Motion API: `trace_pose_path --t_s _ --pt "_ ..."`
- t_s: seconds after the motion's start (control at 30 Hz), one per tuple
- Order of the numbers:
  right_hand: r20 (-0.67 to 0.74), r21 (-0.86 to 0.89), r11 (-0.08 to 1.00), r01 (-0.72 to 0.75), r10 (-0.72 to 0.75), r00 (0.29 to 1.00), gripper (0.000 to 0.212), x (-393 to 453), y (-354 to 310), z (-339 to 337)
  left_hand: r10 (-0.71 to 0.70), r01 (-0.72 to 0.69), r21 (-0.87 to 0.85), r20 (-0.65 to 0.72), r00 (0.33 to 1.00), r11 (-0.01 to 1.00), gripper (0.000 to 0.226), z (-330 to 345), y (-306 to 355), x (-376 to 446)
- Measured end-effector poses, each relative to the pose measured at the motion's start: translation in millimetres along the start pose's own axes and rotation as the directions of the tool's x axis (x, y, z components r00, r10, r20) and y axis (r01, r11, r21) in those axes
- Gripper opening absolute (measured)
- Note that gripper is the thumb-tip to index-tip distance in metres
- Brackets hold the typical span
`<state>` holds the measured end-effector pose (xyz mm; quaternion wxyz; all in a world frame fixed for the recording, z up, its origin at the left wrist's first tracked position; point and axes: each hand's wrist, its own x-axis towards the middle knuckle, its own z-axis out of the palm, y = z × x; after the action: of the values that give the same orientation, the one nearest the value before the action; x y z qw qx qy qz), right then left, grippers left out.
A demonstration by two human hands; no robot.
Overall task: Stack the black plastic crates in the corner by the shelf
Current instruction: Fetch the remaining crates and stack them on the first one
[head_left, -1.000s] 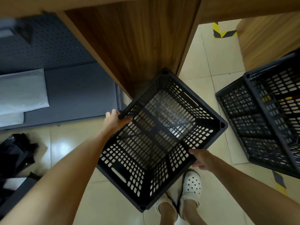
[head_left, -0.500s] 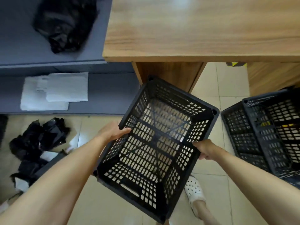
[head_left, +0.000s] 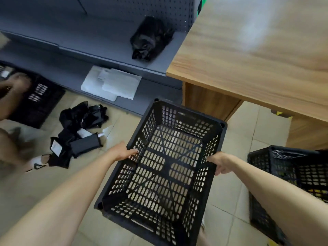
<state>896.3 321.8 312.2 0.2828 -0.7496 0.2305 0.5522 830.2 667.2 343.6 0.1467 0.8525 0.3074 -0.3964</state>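
I carry an empty black slotted plastic crate (head_left: 166,167) above the tiled floor, open side up. My left hand (head_left: 122,151) grips its left rim, fingers curled over the edge. My right hand (head_left: 221,164) grips the right rim. More black crates (head_left: 292,167) stand nested at the right edge. Another black crate (head_left: 35,102) sits on the floor at the far left, beside the grey shelf (head_left: 113,50).
A wooden desk (head_left: 257,55) fills the upper right. Black bags and packets (head_left: 79,128) litter the floor on the left. White packages (head_left: 113,84) lie on the lowest shelf and a black bag (head_left: 150,39) on the one above. Another person's blurred limbs (head_left: 12,107) are at the left edge.
The view has swung left and up, bringing the shelf and the far-left crate into sight. The crate in my hands has moved left, away from the desk and the nested crates.
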Motion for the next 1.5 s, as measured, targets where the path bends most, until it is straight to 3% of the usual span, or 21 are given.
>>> trace_pose_path --t_s 0.13,0.2,0.3,0.4,0.53,0.67,0.93,1.07,1.13,1.23,1.4,1.5 --pt "-0.009 -0.083 0.992 0.093 -0.094 0.996 0.035 -43.6 -35.2 13.2 -0.03 0.024 -0.095 -0.067 0.997 0.995 0.097 -1.7 -65.8 -36.5" --pt "-0.04 -0.103 0.985 0.141 -0.146 0.989 0.045 -56.4 -49.4 22.9 -0.049 0.034 -0.143 -0.099 0.994 0.989 0.104 7.2 -101.0 -53.0" --pt "-0.063 -0.094 0.973 0.213 -0.219 0.974 0.064 -91.0 -69.1 43.5 -0.14 0.109 -0.195 -0.153 0.978 0.975 0.072 9.0 -120.3 -121.9" --pt "-0.114 -0.273 0.921 0.278 -0.318 0.941 0.066 -143.6 -86.3 73.5 -0.199 0.151 -0.237 -0.194 0.961 0.96 0.058 21.4 -152.1 -170.3" --pt "-0.047 -0.543 0.732 0.411 -0.516 0.855 0.065 -195.0 -103.1 117.3 -0.25 0.174 -0.284 -0.258 0.933 0.943 0.043 42.8 -204.9 -232.1" --pt "0.028 -0.741 0.495 0.455 -0.653 0.757 0.063 -254.7 -108.4 175.1 -0.372 0.291 -0.282 -0.299 0.879 0.914 0.042 60.9 -260.8 -299.2" --pt "0.294 -0.911 -0.031 0.412 -0.749 0.594 0.049 -346.7 -75.8 298.2 -0.547 0.431 -0.382 -0.28 0.789 0.817 0.045 123.9 -365.6 -434.8" --pt "0.481 -0.876 -0.344 0.337 -0.668 0.568 0.041 -402.7 -41.2 357.9 -0.637 0.531 -0.375 -0.266 0.724 0.76 0.051 169.3 -398.4 -511.0" --pt "0.533 -0.846 -0.417 0.333 -0.622 0.574 0.033 -427.3 -23.4 388.7 -0.696 0.585 -0.399 -0.24 0.676 0.706 0.052 195.8 -410.5 -551.6" --pt "0.586 -0.81 -0.426 0.403 -0.579 0.567 0.031 -450.5 -0.8 428.1 -0.76 0.628 -0.459 -0.186 0.623 0.628 0.05 233.0 -418.1 -608.2" --pt "0.773 -0.633 -0.638 0.438 -0.486 0.409 0.04 -486.3 39.5 492.7 -0.864 0.688 -0.567 -0.091 0.495 0.454 0.045 299.5 -409.9 -701.0" --pt "0.847 -0.532 -0.731 0.427 -0.456 0.275 0.046 -509.3 79.3 516.2 -0.911 0.691 -0.641 -0.032 0.412 0.335 0.043 341.5 -388.6 -749.2"
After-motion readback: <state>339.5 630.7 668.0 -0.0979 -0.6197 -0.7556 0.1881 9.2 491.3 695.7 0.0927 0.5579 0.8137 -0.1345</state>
